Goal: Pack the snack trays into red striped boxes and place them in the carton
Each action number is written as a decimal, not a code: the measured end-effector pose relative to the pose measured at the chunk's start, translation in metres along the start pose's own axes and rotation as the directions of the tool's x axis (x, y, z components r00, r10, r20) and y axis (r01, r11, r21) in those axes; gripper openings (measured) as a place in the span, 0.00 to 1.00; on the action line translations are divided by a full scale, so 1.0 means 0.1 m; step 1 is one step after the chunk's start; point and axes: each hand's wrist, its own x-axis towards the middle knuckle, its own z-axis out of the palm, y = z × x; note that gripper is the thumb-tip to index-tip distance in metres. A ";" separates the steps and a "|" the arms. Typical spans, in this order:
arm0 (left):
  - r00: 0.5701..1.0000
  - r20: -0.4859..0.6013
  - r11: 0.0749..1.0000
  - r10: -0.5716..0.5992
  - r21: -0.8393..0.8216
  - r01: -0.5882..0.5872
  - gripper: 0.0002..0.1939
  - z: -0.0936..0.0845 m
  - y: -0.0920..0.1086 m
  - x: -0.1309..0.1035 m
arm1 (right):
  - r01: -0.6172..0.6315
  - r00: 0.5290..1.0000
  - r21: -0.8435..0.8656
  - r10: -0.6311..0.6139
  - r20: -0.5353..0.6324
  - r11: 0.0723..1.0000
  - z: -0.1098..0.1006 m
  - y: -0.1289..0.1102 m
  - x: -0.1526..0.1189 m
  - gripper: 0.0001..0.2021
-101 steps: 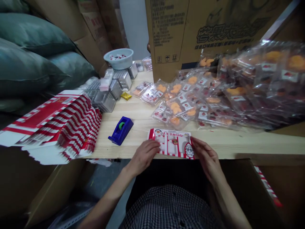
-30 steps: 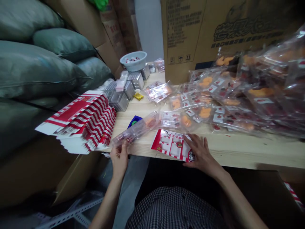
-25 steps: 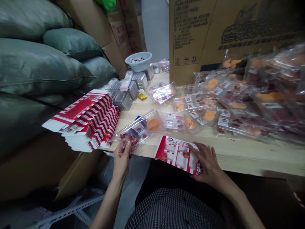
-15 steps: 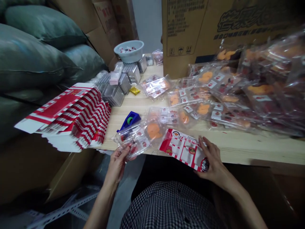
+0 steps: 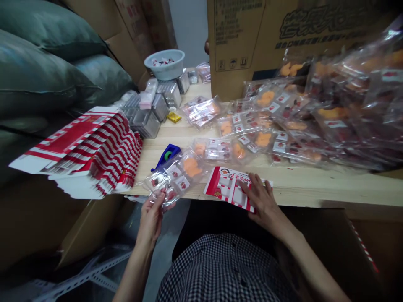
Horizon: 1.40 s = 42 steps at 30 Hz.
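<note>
My left hand (image 5: 151, 218) pinches the near corner of a clear plastic packet (image 5: 172, 179) between thumb and fingers. Small printed pieces and an orange piece show through the film; the packet's far end lies on the table. My right hand (image 5: 263, 204) rests with fingers stretched and apart across a flat red-and-white printed carton (image 5: 224, 187) at the table's front edge. The hand covers the carton's right part. Just beyond the held packet sits a blue tape dispenser (image 5: 166, 157) with a green core.
A stack of folded red-and-white cartons (image 5: 103, 157) leans at the left. Behind it stand clear plastic cases (image 5: 143, 119) and a white basin (image 5: 166, 69). Similar packets (image 5: 302, 126) pile up on the right before a large cardboard box (image 5: 242, 42). Green sacks (image 5: 37, 75) fill the far left.
My right hand has shifted left from the carton's right end to lie over its face. The packet in my left hand now lies flatter and more spread out. The camera view has shifted slightly.
</note>
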 end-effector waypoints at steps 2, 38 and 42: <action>1.000 0.005 0.999 0.026 -0.031 -0.026 0.21 0.00 0.02 0.00 | 0.013 1.000 0.075 -0.011 -0.022 0.997 -0.15 -0.04 0.07 0.41; 0.986 0.155 0.933 -0.060 0.359 0.000 0.21 -0.37 -0.09 -0.22 | 0.136 0.981 -0.032 -0.129 0.148 0.990 0.06 -0.10 0.62 0.61; 0.993 0.116 0.933 0.003 0.356 -0.045 0.25 -0.36 0.03 -0.14 | 0.164 0.972 0.001 -0.162 0.170 0.986 0.03 -0.06 0.64 0.61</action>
